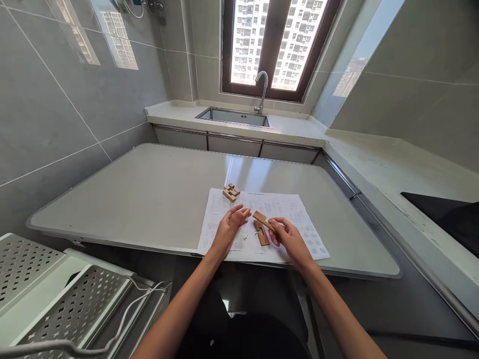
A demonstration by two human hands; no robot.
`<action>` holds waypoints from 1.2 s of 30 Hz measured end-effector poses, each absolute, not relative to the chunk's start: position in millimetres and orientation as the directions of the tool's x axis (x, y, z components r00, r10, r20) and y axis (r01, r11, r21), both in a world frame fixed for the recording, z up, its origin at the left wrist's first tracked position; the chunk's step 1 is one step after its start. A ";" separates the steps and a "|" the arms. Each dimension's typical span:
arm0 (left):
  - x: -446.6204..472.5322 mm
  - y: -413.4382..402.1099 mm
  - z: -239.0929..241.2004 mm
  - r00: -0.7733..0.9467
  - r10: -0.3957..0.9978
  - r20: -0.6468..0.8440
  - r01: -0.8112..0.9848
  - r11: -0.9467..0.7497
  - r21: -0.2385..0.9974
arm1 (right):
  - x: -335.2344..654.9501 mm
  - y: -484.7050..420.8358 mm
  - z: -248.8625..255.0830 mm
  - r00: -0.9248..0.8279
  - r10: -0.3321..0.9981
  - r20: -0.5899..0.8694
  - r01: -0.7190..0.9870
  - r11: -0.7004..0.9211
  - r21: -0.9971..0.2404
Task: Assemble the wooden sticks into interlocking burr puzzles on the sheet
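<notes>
My left hand (pixel 229 228) is closed around a small light wooden piece (pixel 246 212) that pokes out between the thumb and fingers. In my right hand (pixel 288 237) is a brown notched wooden puzzle piece (pixel 262 218), gripped by one end and tilted toward the left hand. Beneath it, another brown wooden piece with a cut-out (pixel 262 235) lies on the printed paper sheet (pixel 305 214). A cluster of interlocked light wooden blocks (pixel 231 193) rests at the sheet's far left corner. The two hands are apart.
The sheet lies on a pale folding table (pixel 142 199) with a seam down its middle. Behind are a counter with a sink (pixel 234 117) and a faucet (pixel 263 89) under a window. White perforated metal shelving (pixel 75 304) with a cable stands at lower left.
</notes>
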State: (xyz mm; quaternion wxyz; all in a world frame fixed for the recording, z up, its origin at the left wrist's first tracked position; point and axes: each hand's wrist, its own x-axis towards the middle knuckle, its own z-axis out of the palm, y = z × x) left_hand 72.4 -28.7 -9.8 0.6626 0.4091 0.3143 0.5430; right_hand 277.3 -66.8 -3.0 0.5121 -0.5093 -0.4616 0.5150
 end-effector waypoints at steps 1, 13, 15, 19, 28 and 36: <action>72.9 -29.1 -10.4 0.213 0.976 0.042 -0.443 0.058 0.895 | 273.1 -68.2 -0.4 0.014 0.996 -0.086 -0.119 -0.084 -0.989; 70.8 -30.9 -8.1 0.273 0.951 0.142 -0.403 -0.021 0.915 | 271.5 -76.6 13.4 -0.152 0.981 -0.120 -0.184 -0.148 -0.972; 69.7 -31.9 -6.7 0.304 0.938 0.167 -0.401 -0.033 0.916 | 275.3 -79.6 16.2 -0.172 0.978 -0.120 -0.150 -0.147 -0.978; 65.1 -34.2 -1.1 0.372 0.903 0.216 -0.358 -0.075 0.931 | 283.0 -85.4 20.7 -0.219 0.963 -0.155 -0.125 -0.185 -0.975; 60.8 -41.2 15.6 0.500 0.819 0.282 -0.280 -0.155 0.947 | 288.0 -103.3 33.7 -0.209 0.963 -0.172 -0.085 -0.193 -0.977; 62.9 -52.6 35.7 0.522 0.783 0.339 -0.218 -0.262 0.940 | 288.7 -119.2 40.8 -0.178 0.975 -0.130 -0.095 -0.148 -0.984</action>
